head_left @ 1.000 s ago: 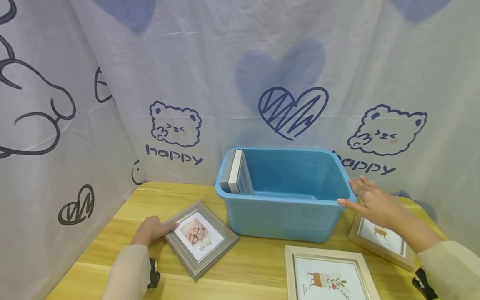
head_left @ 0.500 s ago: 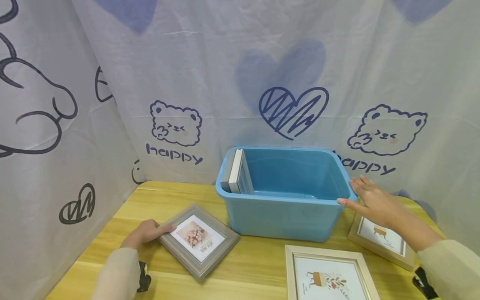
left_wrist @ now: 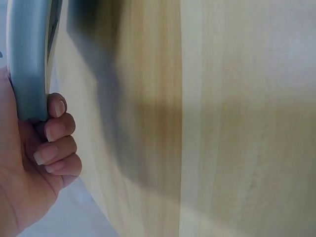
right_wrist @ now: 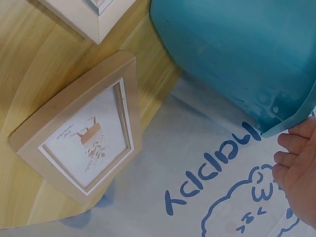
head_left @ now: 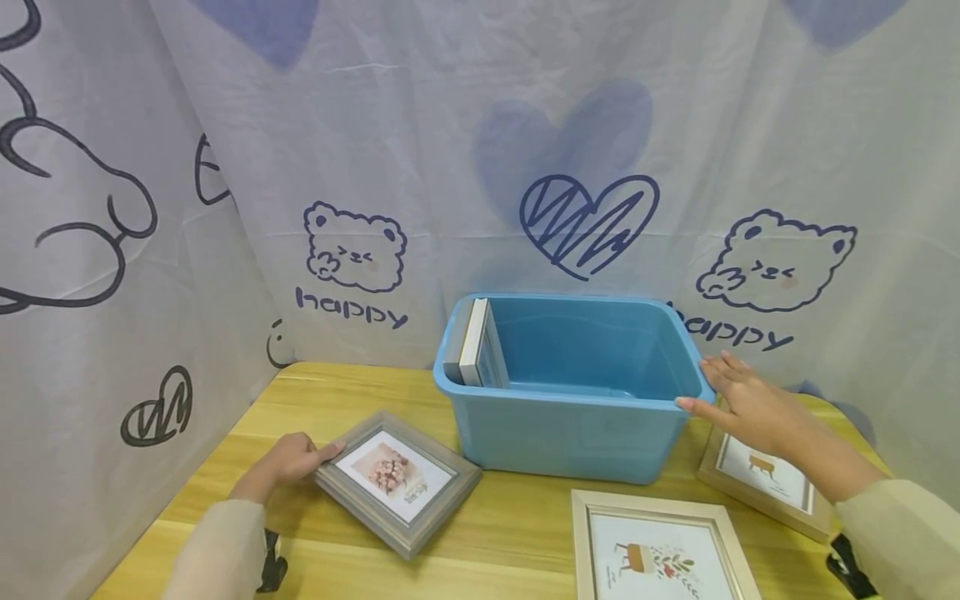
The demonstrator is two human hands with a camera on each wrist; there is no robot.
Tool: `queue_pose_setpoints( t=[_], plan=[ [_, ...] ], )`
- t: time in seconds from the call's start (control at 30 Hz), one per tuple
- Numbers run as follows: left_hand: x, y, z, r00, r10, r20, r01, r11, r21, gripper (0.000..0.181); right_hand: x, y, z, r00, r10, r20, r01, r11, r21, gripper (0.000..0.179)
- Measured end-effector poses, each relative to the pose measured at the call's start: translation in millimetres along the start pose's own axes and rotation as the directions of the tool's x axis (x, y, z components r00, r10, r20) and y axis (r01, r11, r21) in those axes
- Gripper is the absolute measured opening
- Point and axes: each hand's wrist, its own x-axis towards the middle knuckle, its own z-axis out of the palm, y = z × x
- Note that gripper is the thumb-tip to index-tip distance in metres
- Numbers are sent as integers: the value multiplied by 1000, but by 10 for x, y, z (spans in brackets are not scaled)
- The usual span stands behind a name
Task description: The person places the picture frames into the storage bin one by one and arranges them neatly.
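Left hand (head_left: 281, 467) pinches grey photo frame (head_left: 397, 483) by its corner, left of blue bin (head_left: 562, 437); right hand (head_left: 757, 408) rests loose on bin edge. Looks like pickup; next probably needs a lift

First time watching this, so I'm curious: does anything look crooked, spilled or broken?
Nothing looks spilled or broken. The gray frame and the tan frame at right both sit askew to the blue bin. The left grip holds the gray one near one corner, so its angle is probably handling.
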Motion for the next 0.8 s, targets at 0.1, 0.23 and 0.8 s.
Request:
queue_pose_setpoints(
  t=[0.1, 0.23, 0.8],
  plan=[
    [-27, 20, -33, 1000, 25, -15, -25, 999, 20, 51, 2, 1, 0, 1000, -2, -5, 2, 1000, 0, 84],
    [-62, 76, -102, 999, 43, -18, -43, 999, 21, 50, 0, 13, 4, 1000, -10, -15, 10, 1000, 0, 84],
    [-149, 232, -418, 987, 144, -70, -144, 990, -7, 50, -6, 12, 12, 1000, -5, -6, 5, 1000, 3, 83]
  ],
)
